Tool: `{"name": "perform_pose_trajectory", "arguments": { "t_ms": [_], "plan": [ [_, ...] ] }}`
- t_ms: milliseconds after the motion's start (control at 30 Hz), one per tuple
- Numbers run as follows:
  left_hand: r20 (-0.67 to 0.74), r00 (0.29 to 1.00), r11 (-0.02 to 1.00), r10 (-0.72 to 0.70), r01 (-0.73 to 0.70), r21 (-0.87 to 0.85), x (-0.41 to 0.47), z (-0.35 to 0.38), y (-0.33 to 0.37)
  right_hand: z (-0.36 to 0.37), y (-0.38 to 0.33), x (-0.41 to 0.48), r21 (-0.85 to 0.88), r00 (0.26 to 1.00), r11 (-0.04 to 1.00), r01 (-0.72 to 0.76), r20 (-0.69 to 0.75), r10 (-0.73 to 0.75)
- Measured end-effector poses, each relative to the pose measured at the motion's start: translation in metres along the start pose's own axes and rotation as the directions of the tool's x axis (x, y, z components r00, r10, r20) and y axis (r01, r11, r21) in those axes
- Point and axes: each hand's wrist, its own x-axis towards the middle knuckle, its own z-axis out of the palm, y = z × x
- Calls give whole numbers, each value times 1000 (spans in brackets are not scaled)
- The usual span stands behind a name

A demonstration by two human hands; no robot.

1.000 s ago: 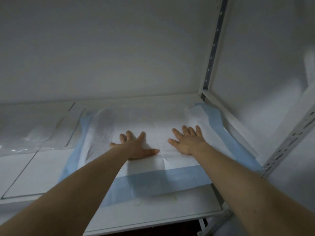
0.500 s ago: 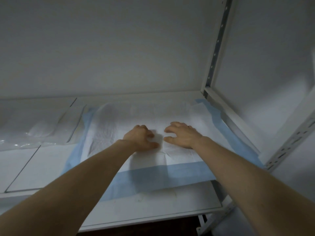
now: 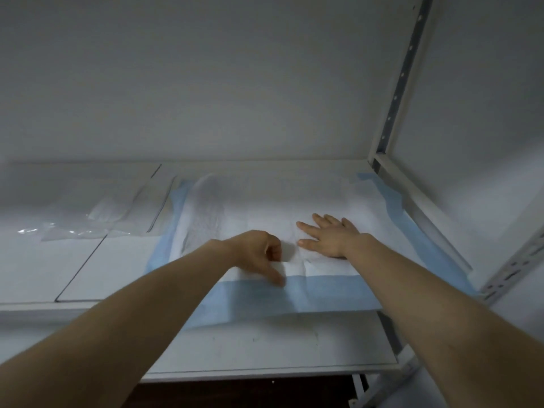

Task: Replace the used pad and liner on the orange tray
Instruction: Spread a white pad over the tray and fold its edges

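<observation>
- The white shelf fills the lower half of the view. Its perforated metal upright rises at the back right corner, with a plain pale wall behind.
- The pad lies flat on the right end of that shelf. Its middle is white and quilted, with a pale blue border all round. The right border runs along the shelf's side rail, and the near border stops short of the shelf's front edge. Faint fold creases cross the white part. The blue edge looks rucked at the far right corner.
- A clear plastic sheet lies on the shelf just left of the pad, catching glints of light. Whether its edge overlaps the pad's left border is hard to tell.
- The right hand rests palm down on the white middle of the pad, fingers straight and slightly spread.
- The left hand is beside it over the pad. Its fingers are curled into the palm with nothing seen in them. The thumb sticks out, its tip on the pad where white meets blue.
- Both forearms hide parts of the pad's near border and its near left corner. The pad's left side is blurred and shadowed grey. Small marks on the bare shelf front are too faint to make out.
</observation>
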Motion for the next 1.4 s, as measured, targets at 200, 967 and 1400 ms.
{"name": "perform_pose_trajectory", "arguments": {
  "t_ms": [200, 967, 1400],
  "plan": [
    [-76, 995, 988, 60, -48, 149, -1, 6, 0, -13, -24, -20, 467, 944, 855, 225, -323, -72],
    [-60, 997, 932, 54, -29, 362, -10, 5, -6, -10, -46, -39, -144, 939, 941, 306, -117, -323],
    [-247, 968, 849, 47, 91, 521, -30, -8, -36, -24, -40, -36, -60, 958, 973, 224, -170, -231]
  ]
}}
